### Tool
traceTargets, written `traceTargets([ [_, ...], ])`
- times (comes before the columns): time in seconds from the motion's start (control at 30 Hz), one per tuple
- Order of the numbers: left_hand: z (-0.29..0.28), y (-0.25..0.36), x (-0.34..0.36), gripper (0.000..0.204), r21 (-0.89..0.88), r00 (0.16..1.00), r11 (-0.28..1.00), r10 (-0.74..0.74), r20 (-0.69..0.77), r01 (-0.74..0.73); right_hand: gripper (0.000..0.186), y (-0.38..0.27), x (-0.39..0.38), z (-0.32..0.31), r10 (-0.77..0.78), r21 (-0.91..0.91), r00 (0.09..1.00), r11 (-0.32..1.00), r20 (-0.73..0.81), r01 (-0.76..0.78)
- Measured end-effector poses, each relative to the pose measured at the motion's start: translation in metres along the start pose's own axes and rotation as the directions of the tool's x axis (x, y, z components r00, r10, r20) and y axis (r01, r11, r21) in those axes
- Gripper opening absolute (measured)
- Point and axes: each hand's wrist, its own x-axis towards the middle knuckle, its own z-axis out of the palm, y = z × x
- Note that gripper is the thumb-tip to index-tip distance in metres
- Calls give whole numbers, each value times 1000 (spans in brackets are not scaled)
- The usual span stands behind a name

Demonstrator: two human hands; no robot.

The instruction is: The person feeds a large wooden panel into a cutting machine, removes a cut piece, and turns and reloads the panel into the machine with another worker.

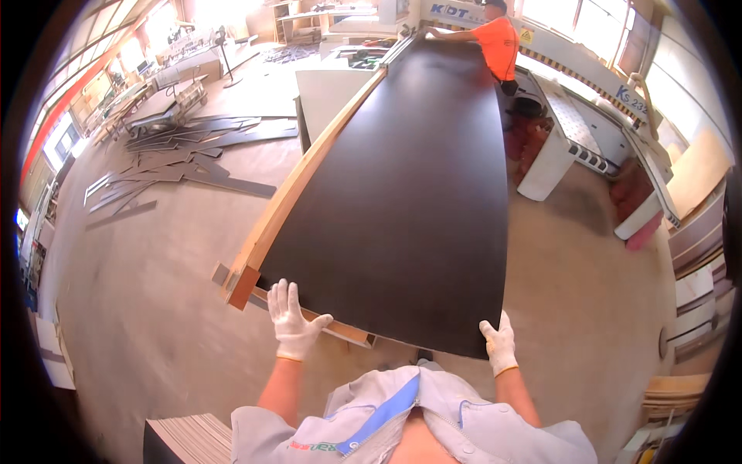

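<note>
You are gripping the near edge of the dark panel (402, 193) with both gloved hands, left hand (292, 317) and right hand (499, 342), while a co-worker (495, 42) at the top of the frame is holding the far end, so it is not set down yet.

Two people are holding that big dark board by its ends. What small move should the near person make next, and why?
Probably lift the near edge slightly. Both gloved hands, left hand and right hand, grip the dark board, which lies on a stack, and the co-worker holds the far end.

I had one view only, from the head camera, looking steeply down and forward along the dark panel (402, 193). My gloved hands sat close at the lower edge; the workshop's far end curved along the top rim.
</note>
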Motion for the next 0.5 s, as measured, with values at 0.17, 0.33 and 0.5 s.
traceTargets([
  [0.17,-48,6,83,89,-163,978,970,193,77,-179,66,-3,-6,-6,-8,47,1000,999,5,8],
  [0.33,-29,26,172,61,312,985,947,-119,125,75,65,-12,-12,-10,16,-29,1000,999,-4,-16],
  [0.5,36,-52,201,55,272,947,909,-282,-154,315,63,-27,-17,0,26,-185,999,982,-26,-31],
])
